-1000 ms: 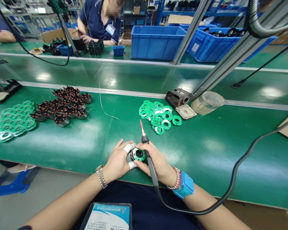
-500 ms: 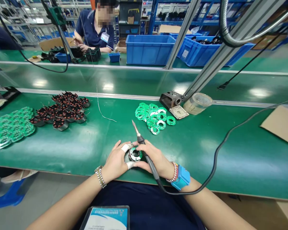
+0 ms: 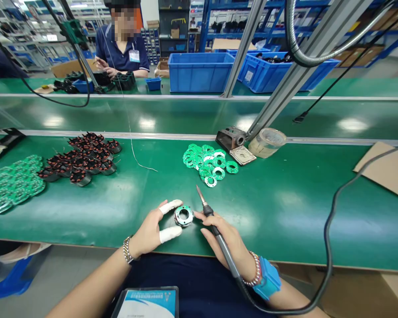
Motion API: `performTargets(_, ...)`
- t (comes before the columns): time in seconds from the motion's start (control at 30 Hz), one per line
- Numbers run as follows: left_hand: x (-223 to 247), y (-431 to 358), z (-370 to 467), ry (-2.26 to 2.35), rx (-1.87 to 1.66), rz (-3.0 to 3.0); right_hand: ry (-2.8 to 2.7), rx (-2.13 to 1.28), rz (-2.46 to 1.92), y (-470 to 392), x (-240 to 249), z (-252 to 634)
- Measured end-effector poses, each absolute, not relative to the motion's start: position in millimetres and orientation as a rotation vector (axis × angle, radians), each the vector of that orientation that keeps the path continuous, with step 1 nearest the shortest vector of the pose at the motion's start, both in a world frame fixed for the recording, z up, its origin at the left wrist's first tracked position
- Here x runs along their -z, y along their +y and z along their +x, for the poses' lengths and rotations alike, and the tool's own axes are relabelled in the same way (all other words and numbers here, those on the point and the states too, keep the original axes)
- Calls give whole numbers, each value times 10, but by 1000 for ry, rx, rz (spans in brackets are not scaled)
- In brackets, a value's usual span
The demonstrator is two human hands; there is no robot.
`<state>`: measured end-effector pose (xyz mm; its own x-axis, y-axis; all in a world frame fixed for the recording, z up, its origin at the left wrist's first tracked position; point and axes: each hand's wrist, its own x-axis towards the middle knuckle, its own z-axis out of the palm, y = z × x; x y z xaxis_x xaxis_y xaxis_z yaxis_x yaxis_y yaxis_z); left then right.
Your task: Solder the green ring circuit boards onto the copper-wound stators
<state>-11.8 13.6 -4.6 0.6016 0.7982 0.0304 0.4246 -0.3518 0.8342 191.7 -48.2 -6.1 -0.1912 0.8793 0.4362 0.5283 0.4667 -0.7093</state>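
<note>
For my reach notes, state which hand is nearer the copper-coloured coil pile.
Left: the left hand is in front and right of the coil pile; the right hand is farther right.

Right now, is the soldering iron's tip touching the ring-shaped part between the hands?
Apart. The head view plainly shows green bench between the soldering iron's tip and the ring-shaped part.
</note>
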Motion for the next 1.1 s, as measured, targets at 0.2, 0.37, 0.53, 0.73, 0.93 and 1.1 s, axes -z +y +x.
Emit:
performTargets(0.2,107,134,-23,1105,-604,1943,-1844,-567,-1202,-497,77,1900)
performTargets(0.37,111,149,-30,1075,-627,1925,-1810,-606,-1250,-497,100,1880)
performTargets(0.53,127,140,3,1082,-645,1926,-1809,-615,-1243,-485,117,1858)
performTargets(0.73,146,-64,-4,1197,-703,1778,-1763,-685,-1254,-416,84,1902)
performTargets(0.93,95,82,-188,941,-670,1416,-1701,-651,-1297,-353,49,1892)
performTargets(1.1,-5,227,-134,920,-642,1418,-1745,-636,-1243,-309,1,1813)
